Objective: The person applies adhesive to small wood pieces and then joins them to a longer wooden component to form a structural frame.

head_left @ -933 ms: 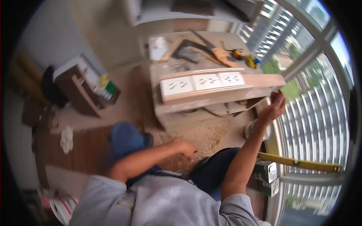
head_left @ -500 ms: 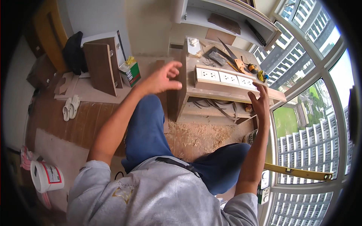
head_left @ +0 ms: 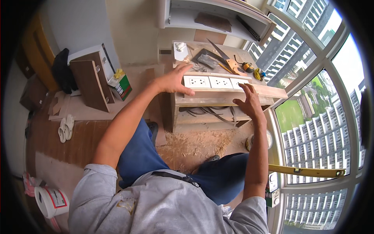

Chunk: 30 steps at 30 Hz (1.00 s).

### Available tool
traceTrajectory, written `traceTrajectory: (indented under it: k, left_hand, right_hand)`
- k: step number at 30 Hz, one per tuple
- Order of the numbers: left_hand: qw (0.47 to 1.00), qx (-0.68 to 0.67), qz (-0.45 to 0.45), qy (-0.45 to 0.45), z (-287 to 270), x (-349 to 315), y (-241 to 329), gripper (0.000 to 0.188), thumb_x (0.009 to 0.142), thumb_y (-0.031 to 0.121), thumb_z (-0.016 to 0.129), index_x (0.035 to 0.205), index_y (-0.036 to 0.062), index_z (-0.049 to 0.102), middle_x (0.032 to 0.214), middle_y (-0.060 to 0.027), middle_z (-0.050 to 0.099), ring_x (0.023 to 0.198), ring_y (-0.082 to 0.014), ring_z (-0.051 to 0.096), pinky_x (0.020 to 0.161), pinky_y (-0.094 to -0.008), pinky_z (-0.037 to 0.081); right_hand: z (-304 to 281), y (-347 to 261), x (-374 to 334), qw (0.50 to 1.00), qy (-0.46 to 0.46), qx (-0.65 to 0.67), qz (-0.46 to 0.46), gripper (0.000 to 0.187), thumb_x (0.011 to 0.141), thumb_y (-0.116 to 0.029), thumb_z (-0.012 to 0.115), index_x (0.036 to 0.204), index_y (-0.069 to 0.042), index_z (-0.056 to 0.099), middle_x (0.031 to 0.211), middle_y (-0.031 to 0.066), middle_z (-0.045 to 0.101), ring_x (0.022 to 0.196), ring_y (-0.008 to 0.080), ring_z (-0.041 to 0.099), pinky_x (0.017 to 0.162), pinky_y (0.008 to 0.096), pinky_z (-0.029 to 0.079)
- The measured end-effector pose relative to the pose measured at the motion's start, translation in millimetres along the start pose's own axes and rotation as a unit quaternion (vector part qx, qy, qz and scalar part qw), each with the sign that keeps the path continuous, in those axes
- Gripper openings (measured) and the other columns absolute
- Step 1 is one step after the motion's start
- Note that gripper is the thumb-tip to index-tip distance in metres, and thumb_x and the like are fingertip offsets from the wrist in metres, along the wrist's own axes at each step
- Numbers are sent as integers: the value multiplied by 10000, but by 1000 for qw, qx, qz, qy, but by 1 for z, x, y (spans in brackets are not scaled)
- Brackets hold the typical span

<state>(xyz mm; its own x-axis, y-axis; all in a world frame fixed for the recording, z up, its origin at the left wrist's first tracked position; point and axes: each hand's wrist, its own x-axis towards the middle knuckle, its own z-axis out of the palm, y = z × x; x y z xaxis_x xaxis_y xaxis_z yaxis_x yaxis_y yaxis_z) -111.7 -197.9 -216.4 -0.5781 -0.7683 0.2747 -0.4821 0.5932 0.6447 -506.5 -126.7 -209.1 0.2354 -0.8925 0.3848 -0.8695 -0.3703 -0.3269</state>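
Observation:
A long pale wooden box [head_left: 206, 93] lies across the front of the workbench [head_left: 181, 100], with several white power sockets [head_left: 221, 82] set in its top. At the box's left end is my left hand [head_left: 174, 81], thumb and fingers spread wide around that end; whether it touches the wood I cannot tell. My right hand [head_left: 250, 102] is at the front of the box near the rightmost socket, its fingertips over the top edge and its thumb apart. Neither hand is closed on anything. A handsaw [head_left: 230, 61], a yellow tape measure [head_left: 247, 67] and a pencil [head_left: 224, 68] lie behind the box.
Dark strips [head_left: 212, 112] hang on the shelf below the benchtop. Wood shavings [head_left: 194, 145] cover the floor before my feet. A yellow spirit level [head_left: 307, 171] juts out at right by the window. Brown panels [head_left: 89, 85] and a green box [head_left: 120, 86] stand at left.
Both hands have come down to the socket box, the left to its left end and the right to its front. The view has shifted, and my legs have moved slightly.

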Motion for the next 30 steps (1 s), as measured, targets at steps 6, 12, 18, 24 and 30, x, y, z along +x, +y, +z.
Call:
traceTrajectory:
  k: [6,12,18,24,30]
  left_hand:
    - [999,39,-26,1,2,22,-27,1283,747,691,882,1674,37,283,1705,-273,287,1599,-436,262,1311,-482,261]
    - [976,-198,-76,46,-12,16,-34,1119,838,621,856,1674,101,324,1699,-157,381,1587,-363,319,1286,-541,275]
    - [996,-78,-42,27,-17,-4,-23,1175,789,612,895,1693,150,302,1735,-152,303,1601,-360,281,1297,-572,240]
    - [963,-241,-79,95,-21,-3,-51,626,1089,369,654,1618,112,440,1501,-128,554,1434,-259,503,1185,-383,436]
    - [952,-274,-126,57,-39,-8,-63,454,1096,215,628,1533,106,567,1336,-69,621,1230,-144,575,1070,-309,484]
  right_hand:
    - [19,4,14,999,11,-29,15,772,796,-232,914,1491,-148,588,1521,190,535,1424,415,489,1203,516,392]
    - [9,30,4,998,37,-43,38,732,785,-225,922,1452,-147,631,1527,189,538,1426,408,490,1197,514,403]
    - [12,47,11,995,69,21,74,698,790,-213,926,1423,-112,651,1520,191,551,1399,409,530,1177,491,443]
    - [10,39,12,995,56,21,81,640,835,-154,887,1428,-104,649,1553,180,528,1436,384,518,1194,475,439]
    - [33,19,19,999,25,-1,36,613,839,-148,883,1410,-107,663,1544,174,538,1433,382,520,1188,486,445]
